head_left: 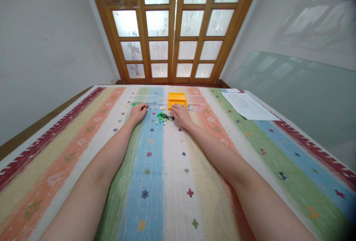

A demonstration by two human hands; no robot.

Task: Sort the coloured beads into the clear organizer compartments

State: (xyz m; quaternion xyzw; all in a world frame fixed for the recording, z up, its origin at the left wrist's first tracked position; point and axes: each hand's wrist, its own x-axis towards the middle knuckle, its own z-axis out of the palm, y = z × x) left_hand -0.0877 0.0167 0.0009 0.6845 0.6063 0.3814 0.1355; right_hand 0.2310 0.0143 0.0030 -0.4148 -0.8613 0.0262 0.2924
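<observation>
A small pile of tiny coloured pieces point(161, 118), green, yellow, blue and dark, lies on the striped cloth between my hands. My left hand point(138, 114) rests left of the pile, by a clear plastic tray point(144, 98), its fingers curled together; anything between the fingertips is too small to make out. Reaching in from the right, my right hand point(180, 115) has its fingers apart at the pile's right edge, over the dark pieces. Directly behind that hand is an orange plastic box point(177, 96), its near part covered by the fingers.
Clear trays flank the orange box, with a few green pieces point(134, 104) at left and blue ones at right. Printed paper point(247, 105) lies at the right on the striped tablecloth point(150, 211). Wooden glass-paned doors point(172, 40) stand behind the table.
</observation>
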